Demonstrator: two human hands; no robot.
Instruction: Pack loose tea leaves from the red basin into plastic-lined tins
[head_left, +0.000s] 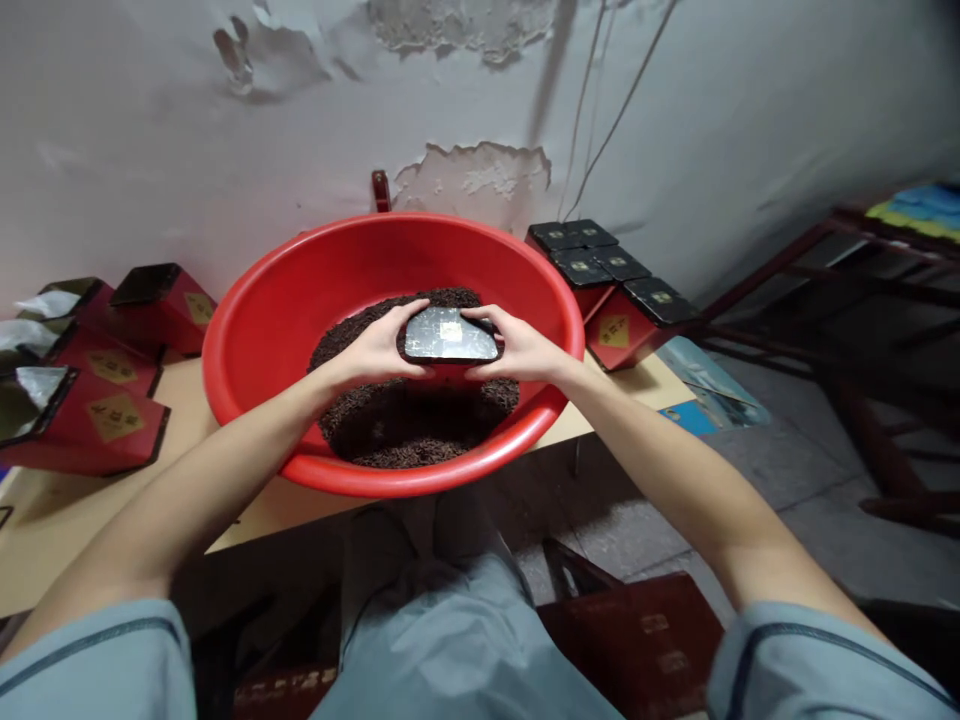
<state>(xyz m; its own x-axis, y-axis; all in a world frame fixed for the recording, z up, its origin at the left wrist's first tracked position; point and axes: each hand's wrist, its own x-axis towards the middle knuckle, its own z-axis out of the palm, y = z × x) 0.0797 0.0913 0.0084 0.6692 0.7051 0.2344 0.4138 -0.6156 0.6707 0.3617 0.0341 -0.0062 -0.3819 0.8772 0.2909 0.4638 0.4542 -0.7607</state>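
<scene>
Between my two hands is a red tea tin with a worn black lid, held over the middle of a big red basin. My left hand grips its left side and my right hand its right side, fingers curled round the lid's edges. The lid is on and faces up towards me. Under the tin lie dark, loose tea leaves heaped in the basin. Part of the heap is hidden by my hands and the tin, and the tin's lower body is in shadow.
Left of the basin, several opened red tins with plastic liners lie beside a black-lidded tin. Several lidded tins stand right of it on the table. A peeling wall rises behind. A dark red stool is below.
</scene>
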